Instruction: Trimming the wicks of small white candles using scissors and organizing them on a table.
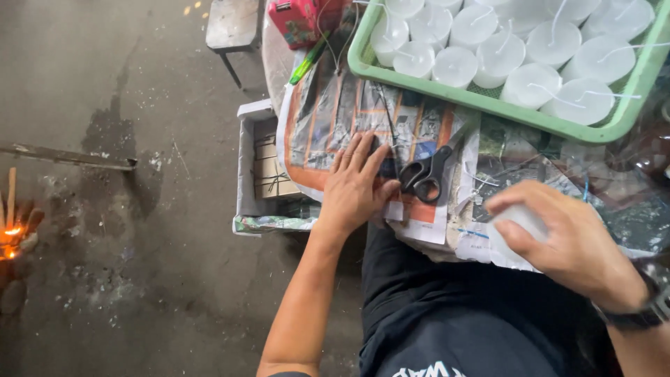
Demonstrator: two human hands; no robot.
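My left hand (356,185) lies flat with fingers together on the newspaper-covered table (335,119), just left of black-handled scissors (422,174). My right hand (565,234) grips a white candle (520,220) at the table's near edge, fingers wrapped over its top. A green tray (488,101) at the back holds several white candles (530,49) with long white wicks.
An open cardboard box (262,167) sits on the floor left of the table. A pink box (296,21) and a green lighter (307,61) lie at the table's far left. A metal stool (232,24) stands behind. Embers glow at the far left (10,237).
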